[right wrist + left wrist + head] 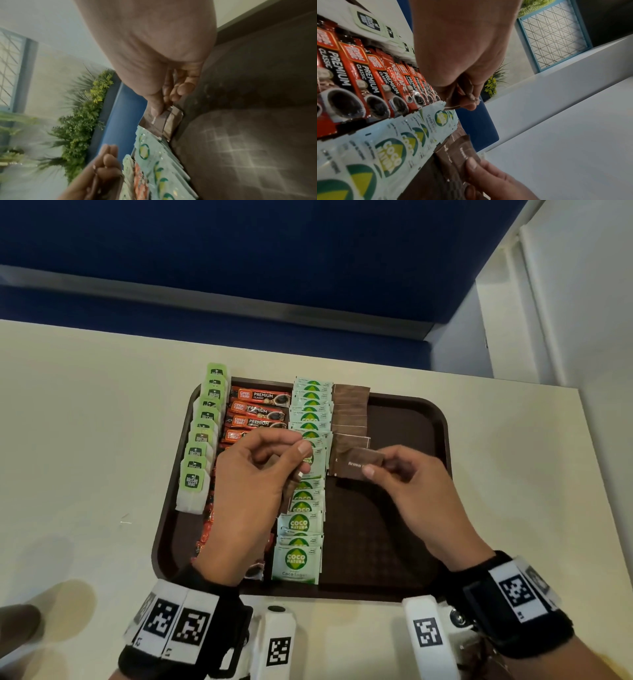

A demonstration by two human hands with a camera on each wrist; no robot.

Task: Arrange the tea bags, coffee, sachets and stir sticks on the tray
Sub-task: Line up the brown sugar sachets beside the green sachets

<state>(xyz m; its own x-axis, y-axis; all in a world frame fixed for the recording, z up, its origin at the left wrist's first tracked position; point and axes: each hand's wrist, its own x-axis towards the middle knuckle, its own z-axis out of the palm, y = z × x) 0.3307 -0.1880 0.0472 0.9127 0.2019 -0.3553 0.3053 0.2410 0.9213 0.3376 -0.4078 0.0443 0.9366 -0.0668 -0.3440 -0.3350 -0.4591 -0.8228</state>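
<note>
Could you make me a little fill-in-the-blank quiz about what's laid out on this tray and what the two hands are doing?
1. The right hand pinches a ____ sugar sachet.
2. On the tray, the coffee sticks lie between the tea bags and the ____ sachets.
3. The tea bags' tags are ____ in colour.
4. The left hand holds a small stack of ____ sachets.

Missing words: brown; Coco Natura; green; brown

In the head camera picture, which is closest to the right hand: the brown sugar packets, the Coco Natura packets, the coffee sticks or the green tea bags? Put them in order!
From the right hand:
1. Brown sugar packets: the hand pinches one over their row.
2. Coco Natura packets: next row to the left.
3. Coffee sticks: further left.
4. Tea bags: tray's far left edge.
</note>
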